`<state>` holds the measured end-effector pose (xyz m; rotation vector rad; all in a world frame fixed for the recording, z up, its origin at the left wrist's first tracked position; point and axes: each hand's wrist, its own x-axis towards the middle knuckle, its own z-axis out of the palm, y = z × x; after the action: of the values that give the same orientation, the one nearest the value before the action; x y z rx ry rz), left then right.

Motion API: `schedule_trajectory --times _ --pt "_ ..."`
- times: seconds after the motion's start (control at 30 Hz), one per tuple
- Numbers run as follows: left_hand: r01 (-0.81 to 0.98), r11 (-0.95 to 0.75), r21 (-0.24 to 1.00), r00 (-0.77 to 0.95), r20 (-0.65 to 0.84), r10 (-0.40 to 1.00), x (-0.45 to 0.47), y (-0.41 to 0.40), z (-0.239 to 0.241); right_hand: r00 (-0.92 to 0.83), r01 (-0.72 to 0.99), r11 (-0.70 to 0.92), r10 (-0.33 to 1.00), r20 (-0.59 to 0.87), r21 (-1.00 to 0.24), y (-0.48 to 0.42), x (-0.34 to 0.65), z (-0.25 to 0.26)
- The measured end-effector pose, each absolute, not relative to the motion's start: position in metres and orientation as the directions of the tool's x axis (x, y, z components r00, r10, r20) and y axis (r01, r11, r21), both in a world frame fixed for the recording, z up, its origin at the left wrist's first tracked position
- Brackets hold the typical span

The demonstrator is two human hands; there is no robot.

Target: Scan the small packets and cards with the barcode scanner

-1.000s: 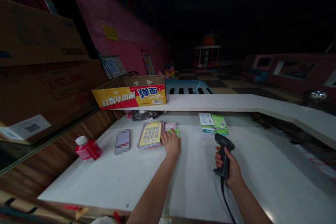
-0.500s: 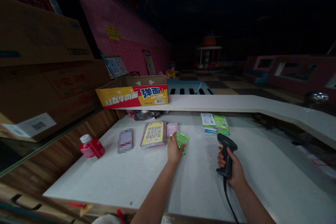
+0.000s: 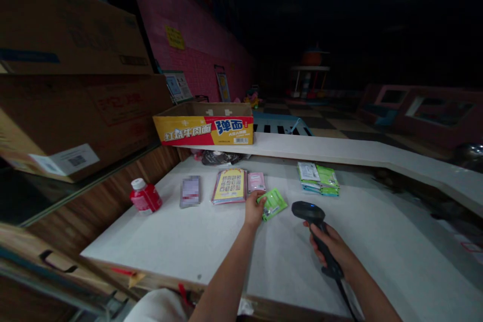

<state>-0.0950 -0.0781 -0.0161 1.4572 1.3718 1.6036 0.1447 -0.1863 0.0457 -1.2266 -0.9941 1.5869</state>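
My left hand (image 3: 255,208) is closed on the left edge of a green packet (image 3: 275,205), holding it just over the white table (image 3: 279,256). In my right hand (image 3: 332,246) is a dark barcode scanner (image 3: 310,214), its head tipped left towards the packet and a small blue light showing on top. The scanner's cable runs down to the lower edge of the view. Beyond my left hand lie a pink packet (image 3: 256,181) and a stack of yellow-faced packets (image 3: 229,186). Farther right sits a pile of green and white packets (image 3: 319,179).
A red bottle with a white cap (image 3: 145,197) and a blurred-out phone-like object (image 3: 190,191) stand and lie at the left. On the raised white ledge (image 3: 317,146) rests an open yellow-and-red carton (image 3: 204,130). Large cardboard boxes (image 3: 75,110) are stacked on the left.
The barcode scanner has turned from upright to pointing left, nearer the green packet. The green packet is tilted and lies more open to view. The whole view has shifted slightly.
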Motion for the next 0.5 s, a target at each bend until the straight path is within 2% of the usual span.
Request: schedule_trajectory --times 0.13,0.27,0.4,0.5 --pt "0.182 -0.291 0.939 -0.259 0.331 0.907 -0.094 -0.076 -0.02 -0.223 0.014 -0.266 0.939 -0.263 -0.964 -0.208 0.138 0.06" --pt "0.152 -0.283 0.947 -0.256 0.314 0.914 -0.092 -0.076 -0.021 -0.274 0.093 -0.227 0.93 -0.245 -0.969 -0.221 0.136 0.067" --pt "0.087 -0.256 0.963 -0.274 0.271 0.923 -0.092 -0.078 -0.018 -0.192 0.082 -0.26 0.943 -0.271 -0.962 -0.227 0.132 0.066" --pt "-0.026 -0.234 0.972 -0.289 0.217 0.932 -0.094 -0.08 -0.014 -0.116 0.025 -0.271 0.955 -0.272 -0.962 -0.231 0.127 0.066"
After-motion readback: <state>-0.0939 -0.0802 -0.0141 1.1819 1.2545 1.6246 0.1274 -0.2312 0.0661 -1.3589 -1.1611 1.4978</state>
